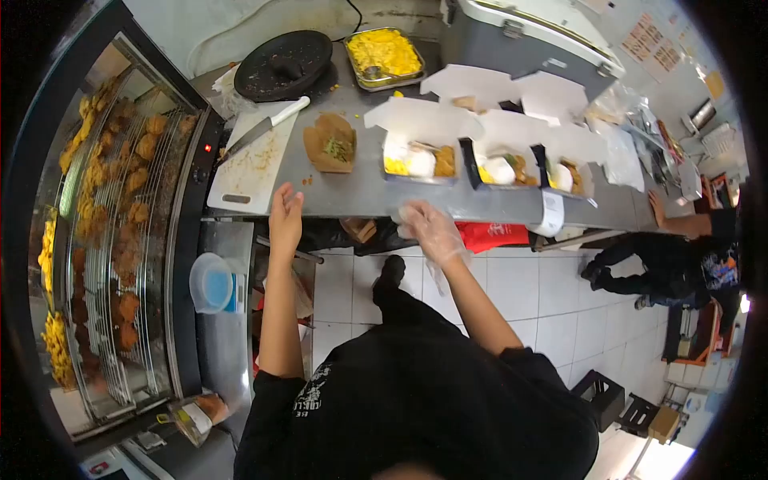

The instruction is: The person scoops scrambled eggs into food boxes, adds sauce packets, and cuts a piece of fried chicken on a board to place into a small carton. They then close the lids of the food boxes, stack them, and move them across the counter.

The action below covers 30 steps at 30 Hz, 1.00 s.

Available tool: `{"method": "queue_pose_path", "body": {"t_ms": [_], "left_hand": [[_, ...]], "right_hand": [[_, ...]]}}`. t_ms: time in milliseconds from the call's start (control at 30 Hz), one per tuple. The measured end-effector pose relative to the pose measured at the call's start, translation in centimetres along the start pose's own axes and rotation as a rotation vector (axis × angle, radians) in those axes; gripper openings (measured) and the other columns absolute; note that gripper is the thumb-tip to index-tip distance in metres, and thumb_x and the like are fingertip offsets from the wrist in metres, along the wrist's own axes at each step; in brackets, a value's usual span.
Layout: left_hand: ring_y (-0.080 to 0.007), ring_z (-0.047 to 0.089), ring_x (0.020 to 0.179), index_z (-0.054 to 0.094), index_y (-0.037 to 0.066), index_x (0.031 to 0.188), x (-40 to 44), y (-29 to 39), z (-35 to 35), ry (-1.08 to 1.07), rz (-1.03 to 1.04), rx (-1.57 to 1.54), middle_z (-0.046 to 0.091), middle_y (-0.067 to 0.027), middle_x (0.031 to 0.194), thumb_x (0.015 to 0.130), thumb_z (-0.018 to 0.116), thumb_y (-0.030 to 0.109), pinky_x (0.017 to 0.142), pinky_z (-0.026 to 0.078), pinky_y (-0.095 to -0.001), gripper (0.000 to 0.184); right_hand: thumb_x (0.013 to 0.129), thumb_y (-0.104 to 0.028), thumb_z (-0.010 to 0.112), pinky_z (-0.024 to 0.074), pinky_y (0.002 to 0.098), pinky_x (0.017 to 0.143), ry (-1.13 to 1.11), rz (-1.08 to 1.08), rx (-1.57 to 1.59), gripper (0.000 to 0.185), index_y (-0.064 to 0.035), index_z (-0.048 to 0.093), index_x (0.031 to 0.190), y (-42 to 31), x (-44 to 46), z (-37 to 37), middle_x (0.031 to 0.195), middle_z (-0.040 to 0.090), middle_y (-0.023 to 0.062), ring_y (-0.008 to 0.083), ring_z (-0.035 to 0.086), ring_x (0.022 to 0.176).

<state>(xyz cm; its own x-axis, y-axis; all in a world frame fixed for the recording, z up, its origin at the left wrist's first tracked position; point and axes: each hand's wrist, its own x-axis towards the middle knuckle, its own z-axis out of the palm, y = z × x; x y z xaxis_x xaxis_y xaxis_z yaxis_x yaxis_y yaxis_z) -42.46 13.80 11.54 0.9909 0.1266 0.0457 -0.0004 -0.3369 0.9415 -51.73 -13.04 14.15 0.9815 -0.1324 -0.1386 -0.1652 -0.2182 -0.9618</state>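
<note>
My left hand (286,218) is bare, its fingers stretched out, holding nothing by the counter's front edge. Nearest to it is a white cutting board (254,172), on which lies a knife (268,126) with a white handle. My right hand (432,232) wears a clear plastic glove, fingers loosely bent and apart, with nothing visible in it. Beyond the hands stands a small brown paper box (330,144) holding chopped greens. To the right are open meal boxes: one box (420,160), a second box (506,172) and a third box (568,178), with rice and other food inside.
A metal tray (386,58) of yellow food and a dark round lid (284,66) sit at the back. A heated display case (128,208) with fried food stands left. A grey cooler (528,48) is behind the boxes. Another person (712,248) stands far right.
</note>
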Motion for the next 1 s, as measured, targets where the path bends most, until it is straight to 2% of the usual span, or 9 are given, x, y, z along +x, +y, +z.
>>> {"method": "queue_pose_path", "body": {"t_ms": [100, 300, 400, 467, 567, 600, 700, 867, 1000], "left_hand": [[-0.0283, 0.059, 0.101, 0.046, 0.000, 0.125, 7.1, -2.0, 1.4, 0.030, -0.024, -0.032, 0.054, -0.0220, 0.120, 0.090, 0.056, 0.032, 0.086, 0.045, -0.0360, 0.049], [-0.0378, 0.060, 0.074, 0.058, -0.001, 0.086, 16.3, -1.7, 4.6, -0.261, 0.029, 0.616, 0.062, -0.0213, 0.081, 0.087, 0.056, 0.028, 0.066, 0.046, -0.0445, 0.030], [-0.0417, 0.056, 0.070, 0.057, -0.001, 0.077, 15.6, -0.2, 4.3, -0.100, 0.198, 0.490, 0.059, -0.0218, 0.070, 0.086, 0.055, 0.024, 0.063, 0.042, -0.0493, 0.027], [-0.0418, 0.057, 0.071, 0.058, -0.001, 0.080, 15.2, -0.5, 3.7, -0.158, 0.160, 0.524, 0.059, -0.0220, 0.072, 0.086, 0.054, 0.023, 0.063, 0.042, -0.0497, 0.025], [-0.0421, 0.056, 0.071, 0.058, 0.000, 0.082, 14.0, -1.3, 3.7, -0.228, 0.170, 0.495, 0.059, -0.0220, 0.073, 0.087, 0.053, 0.022, 0.063, 0.042, -0.0496, 0.023], [-0.0422, 0.056, 0.071, 0.058, 0.000, 0.082, 15.0, -1.4, 4.2, -0.234, 0.197, 0.473, 0.059, -0.0220, 0.073, 0.087, 0.052, 0.022, 0.063, 0.042, -0.0495, 0.023], [-0.0418, 0.056, 0.069, 0.057, 0.000, 0.083, 15.3, 0.0, 3.5, -0.315, 0.179, 0.400, 0.058, -0.0223, 0.073, 0.087, 0.052, 0.019, 0.061, 0.042, -0.0484, 0.020], [-0.0407, 0.055, 0.067, 0.056, 0.000, 0.082, 16.2, -0.1, 3.3, -0.371, 0.235, 0.328, 0.056, -0.0223, 0.071, 0.087, 0.051, 0.016, 0.059, 0.042, -0.0462, 0.017], [-0.0404, 0.055, 0.066, 0.055, 0.000, 0.082, 16.1, -0.8, 3.0, -0.420, 0.282, 0.288, 0.057, -0.0213, 0.072, 0.087, 0.051, 0.016, 0.059, 0.042, -0.0446, 0.017]], "right_hand": [[0.086, -0.045, 0.054, 0.0497, 0.0371, 0.074, 0.048, -0.081, -0.331, 0.057, 0.0025, 0.051, 0.118, -3.5, 8.0, 2.7, 0.081, 0.065, 0.0175, 0.0291, 0.064, 0.080], [0.087, -0.032, 0.052, 0.0470, 0.0458, 0.077, -0.011, -0.148, -0.754, 0.049, -0.0010, 0.044, 0.124, -1.4, 20.3, 8.4, 0.085, 0.064, 0.0228, 0.0389, 0.061, 0.084], [0.088, -0.023, 0.049, 0.0470, 0.0477, 0.074, 0.019, -0.252, -0.761, 0.036, -0.0018, 0.050, 0.117, -1.0, 21.8, 8.8, 0.085, 0.063, 0.0239, 0.0399, 0.060, 0.081], [0.087, -0.018, 0.048, 0.0472, 0.0486, 0.073, 0.107, -0.237, -0.667, 0.030, -0.0021, 0.052, 0.113, -4.9, 19.6, 8.3, 0.084, 0.062, 0.0241, 0.0402, 0.060, 0.079], [0.087, -0.015, 0.048, 0.0476, 0.0491, 0.070, 0.053, -0.238, -0.794, 0.028, -0.0031, 0.054, 0.112, 1.3, 21.0, 9.5, 0.081, 0.062, 0.0234, 0.0395, 0.060, 0.077], [0.087, -0.015, 0.048, 0.0480, 0.0484, 0.069, 0.129, -0.370, -0.709, 0.030, -0.0036, 0.053, 0.115, 0.7, 20.7, 9.5, 0.078, 0.062, 0.0225, 0.0388, 0.060, 0.075], [0.087, -0.016, 0.048, 0.0481, 0.0476, 0.068, 0.141, -0.155, -0.721, 0.030, -0.0043, 0.053, 0.115, -3.9, 19.1, 9.5, 0.078, 0.062, 0.0221, 0.0382, 0.060, 0.075], [0.086, -0.017, 0.050, 0.0474, 0.0483, 0.065, 0.207, -0.141, -0.720, 0.033, -0.0064, 0.053, 0.117, -4.2, 18.9, 10.2, 0.075, 0.061, 0.0223, 0.0377, 0.060, 0.072], [0.088, -0.018, 0.048, 0.0463, 0.0496, 0.063, 0.182, -0.047, -0.860, 0.031, -0.0063, 0.053, 0.116, 0.1, 19.5, 10.6, 0.075, 0.061, 0.0224, 0.0389, 0.059, 0.068]]}}
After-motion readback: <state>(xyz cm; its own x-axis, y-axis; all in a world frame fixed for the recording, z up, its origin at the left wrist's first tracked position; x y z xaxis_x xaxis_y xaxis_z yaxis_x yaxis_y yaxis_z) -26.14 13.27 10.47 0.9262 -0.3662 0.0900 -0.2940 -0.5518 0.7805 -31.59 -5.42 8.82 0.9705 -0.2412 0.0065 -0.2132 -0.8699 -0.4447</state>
